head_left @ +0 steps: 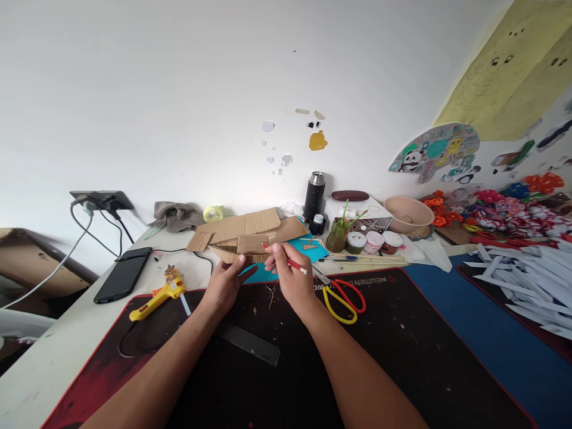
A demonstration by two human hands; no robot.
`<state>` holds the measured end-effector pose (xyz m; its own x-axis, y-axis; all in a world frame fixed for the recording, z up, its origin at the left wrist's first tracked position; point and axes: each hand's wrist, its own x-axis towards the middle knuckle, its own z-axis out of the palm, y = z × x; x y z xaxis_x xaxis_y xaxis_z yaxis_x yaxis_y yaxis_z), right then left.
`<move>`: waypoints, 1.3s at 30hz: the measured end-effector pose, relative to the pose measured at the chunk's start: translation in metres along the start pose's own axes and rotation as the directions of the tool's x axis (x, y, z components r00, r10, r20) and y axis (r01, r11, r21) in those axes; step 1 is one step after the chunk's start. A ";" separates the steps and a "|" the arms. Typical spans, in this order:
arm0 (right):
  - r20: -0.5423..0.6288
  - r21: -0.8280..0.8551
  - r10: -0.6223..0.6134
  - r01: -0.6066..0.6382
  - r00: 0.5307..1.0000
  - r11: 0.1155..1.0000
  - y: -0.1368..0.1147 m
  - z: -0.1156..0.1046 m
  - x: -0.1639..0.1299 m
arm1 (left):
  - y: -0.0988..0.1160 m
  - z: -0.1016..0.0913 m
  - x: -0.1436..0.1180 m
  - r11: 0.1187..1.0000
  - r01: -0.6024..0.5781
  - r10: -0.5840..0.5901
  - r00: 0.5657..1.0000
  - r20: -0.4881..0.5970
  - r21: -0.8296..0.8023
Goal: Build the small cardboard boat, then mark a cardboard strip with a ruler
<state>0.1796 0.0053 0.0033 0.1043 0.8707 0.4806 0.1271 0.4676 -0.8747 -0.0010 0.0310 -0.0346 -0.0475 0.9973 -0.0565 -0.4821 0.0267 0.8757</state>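
Cardboard piece (254,243), brown, held up at the far edge of the dark mat (379,369), in front of the person.

Nearest the body: a flat dark strip (254,345) lies on the mat between the forearms, touched by neither hand as far as I can see. Slightly beyond, on the mat's left, a yellow glue gun (156,301); on its right, scissors (342,301) with one red and one yellow handle loop.

Left hand (226,283): grasping the cardboard's near edge, thumb on top. Right hand (292,280): closed round a red pencil (295,266), its writing end toward the cardboard. Contact of the point cannot be told from here.

Step in hand, my judgement: marking the cardboard. The move calls for a steady left grip and light pencil pressure, since thin board probably flexes.

Appearance: plain surface with pale printed letters near the right hand; a dark gap shows between layers at the left, suggesting a fold or overlap.

Farther back: another cardboard sheet (250,222), a blue sheet (261,274) partly underneath, then a black flask (315,196) before the white wall (201,107).
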 end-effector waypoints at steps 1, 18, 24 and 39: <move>0.000 0.000 0.001 -0.001 1.000 1.000 0.000 0.000 0.000 | 0.000 0.000 0.000 1.000 -0.001 0.001 1.000 0.003 0.004; 0.000 -0.001 0.017 -0.017 1.000 1.000 0.001 0.001 0.000 | -0.001 -0.001 0.000 1.000 -0.004 0.004 1.000 0.001 0.011; 0.006 0.000 0.021 -0.021 1.000 1.000 0.001 0.001 0.000 | 0.000 0.001 -0.001 1.000 -0.008 0.008 1.000 0.007 0.017; 0.008 -0.008 0.025 -0.025 1.000 1.000 0.003 0.001 0.000 | -0.002 -0.002 0.001 1.000 -0.008 0.007 1.000 0.008 0.021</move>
<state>0.1794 0.0067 0.0009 0.0996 0.8832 0.4582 0.1326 0.4446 -0.8859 -0.0018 0.0315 -0.0377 -0.0443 0.9979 -0.0463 -0.4636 0.0205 0.8858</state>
